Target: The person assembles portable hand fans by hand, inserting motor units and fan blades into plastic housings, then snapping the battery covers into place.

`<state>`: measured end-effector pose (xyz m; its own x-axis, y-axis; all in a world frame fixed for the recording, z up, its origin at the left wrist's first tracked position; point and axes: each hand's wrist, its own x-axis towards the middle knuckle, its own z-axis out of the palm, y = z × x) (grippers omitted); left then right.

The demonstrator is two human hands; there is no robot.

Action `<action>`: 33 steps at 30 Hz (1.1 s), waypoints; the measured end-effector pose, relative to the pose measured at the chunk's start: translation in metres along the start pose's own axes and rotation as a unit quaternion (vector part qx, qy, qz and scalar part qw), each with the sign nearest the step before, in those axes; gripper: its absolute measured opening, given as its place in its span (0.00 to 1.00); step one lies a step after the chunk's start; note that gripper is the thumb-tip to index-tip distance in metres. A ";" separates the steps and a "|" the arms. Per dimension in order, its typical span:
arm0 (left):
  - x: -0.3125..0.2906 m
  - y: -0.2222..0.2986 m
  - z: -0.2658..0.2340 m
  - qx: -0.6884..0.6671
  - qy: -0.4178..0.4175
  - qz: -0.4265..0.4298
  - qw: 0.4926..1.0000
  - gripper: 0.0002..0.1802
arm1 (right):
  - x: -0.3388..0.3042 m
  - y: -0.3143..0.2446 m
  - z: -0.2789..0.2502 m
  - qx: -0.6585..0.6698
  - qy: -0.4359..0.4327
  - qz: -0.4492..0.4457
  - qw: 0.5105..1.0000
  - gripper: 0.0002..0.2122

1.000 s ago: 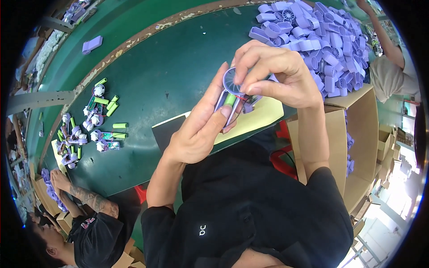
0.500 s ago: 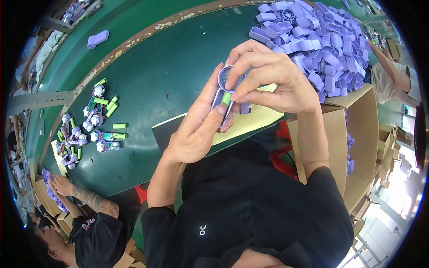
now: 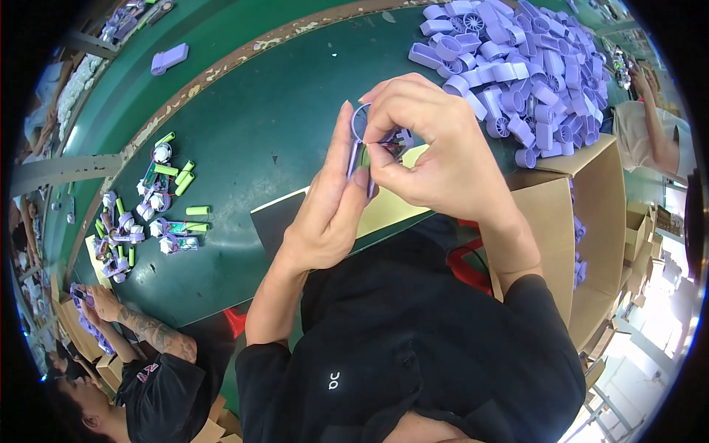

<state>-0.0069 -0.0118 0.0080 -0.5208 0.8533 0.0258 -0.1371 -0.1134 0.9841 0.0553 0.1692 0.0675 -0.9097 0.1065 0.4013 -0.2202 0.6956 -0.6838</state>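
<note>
My left hand (image 3: 323,214) grips a purple fan housing (image 3: 359,122) with a round ring at its far end, tilted above the table. Inside its narrow body lies a green cylindrical battery (image 3: 362,157), partly covered by my left thumb. My right hand (image 3: 436,144) is closed at the housing, thumb and index fingertip pinched together by the battery's far end. What that pinch holds is too small to make out. Just behind the right fingers, a small purple part with dark wires (image 3: 403,140) shows, mostly hidden.
A heap of purple housings (image 3: 517,74) covers the far right, above an open cardboard box (image 3: 591,221). Fan assemblies with green batteries (image 3: 159,196) lie on the left. Yellow paper (image 3: 391,210) sits beneath my hands. A co-worker (image 3: 155,354) works at lower left.
My right hand has shifted its grip from the ring to a pinch by the battery. The housing has turned more edge-on, and the small wired part shows more behind the fingers.
</note>
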 end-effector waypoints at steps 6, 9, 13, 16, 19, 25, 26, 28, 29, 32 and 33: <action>0.013 -0.017 -0.014 0.071 0.054 0.051 0.995 0.38 | 0.000 0.006 0.027 -0.047 0.071 0.013 0.996 0.08; 0.018 -0.030 -0.040 0.049 0.123 0.083 0.988 0.35 | -0.007 0.002 0.025 -0.083 0.130 -0.035 0.987 0.13; 0.018 -0.065 -0.078 -0.007 0.114 0.108 0.988 0.36 | -0.052 0.017 0.061 0.019 -0.018 0.049 0.998 0.10; 0.015 -0.076 -0.076 -0.006 0.135 0.112 0.984 0.36 | -0.079 0.016 0.098 0.045 -0.097 0.102 0.989 0.13; 0.013 -0.078 -0.071 0.027 0.152 0.110 0.982 0.36 | -0.083 0.010 0.117 0.018 -0.078 0.079 0.994 0.14; 0.008 -0.085 -0.070 0.031 0.142 0.092 0.985 0.37 | -0.083 0.016 0.129 -0.047 -0.112 0.035 0.992 0.15; 0.008 -0.088 -0.069 0.028 0.143 0.091 0.985 0.38 | -0.083 0.017 0.127 -0.049 -0.127 0.019 0.990 0.15; 0.010 -0.086 -0.067 0.032 0.140 0.092 0.985 0.38 | -0.081 0.017 0.124 -0.049 -0.142 0.014 0.989 0.14; 0.011 -0.085 -0.067 0.036 0.135 0.092 0.986 0.39 | -0.080 0.017 0.123 -0.050 -0.153 0.011 0.987 0.13; 0.009 -0.086 -0.067 0.047 0.141 0.093 0.984 0.39 | -0.078 0.016 0.129 -0.097 -0.171 -0.006 0.980 0.12; 0.009 -0.086 -0.068 0.057 0.143 0.097 0.983 0.39 | -0.077 0.017 0.129 -0.096 -0.173 -0.008 0.980 0.12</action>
<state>-0.0568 -0.0286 -0.0886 -0.7459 0.6411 0.1809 0.0753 -0.1887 0.9791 0.0765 0.0814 -0.0535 -0.9791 -0.1284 0.1578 -0.1943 0.8198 -0.5386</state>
